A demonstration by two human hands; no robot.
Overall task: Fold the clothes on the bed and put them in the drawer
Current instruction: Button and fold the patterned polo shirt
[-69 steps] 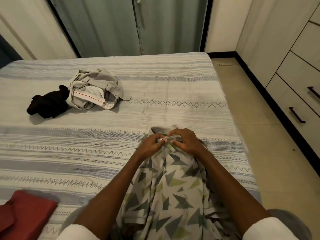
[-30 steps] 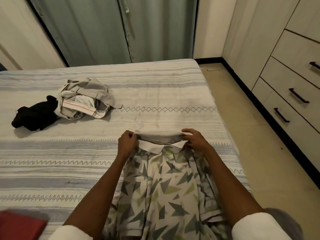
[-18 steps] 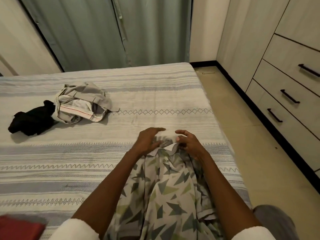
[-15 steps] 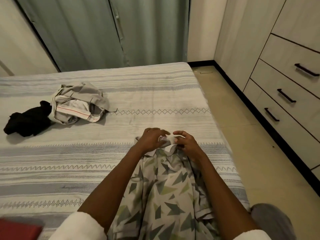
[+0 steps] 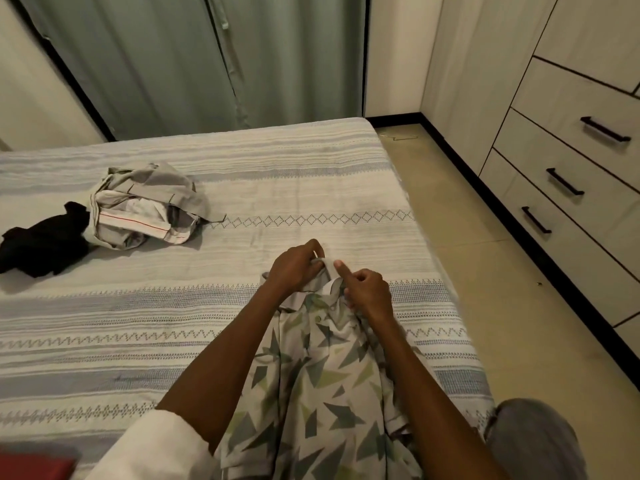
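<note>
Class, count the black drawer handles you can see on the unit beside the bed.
3: top handle, middle handle, bottom handle, stacked down the unit at right. More may lie outside the frame.

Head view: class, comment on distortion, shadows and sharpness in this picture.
Head view: wide-angle bending curves the bed edges and tilts the drawers; soft shadows lie beside the black garment and grey garment; both hands at the patterned shirt collar look sharp; no glare.
</note>
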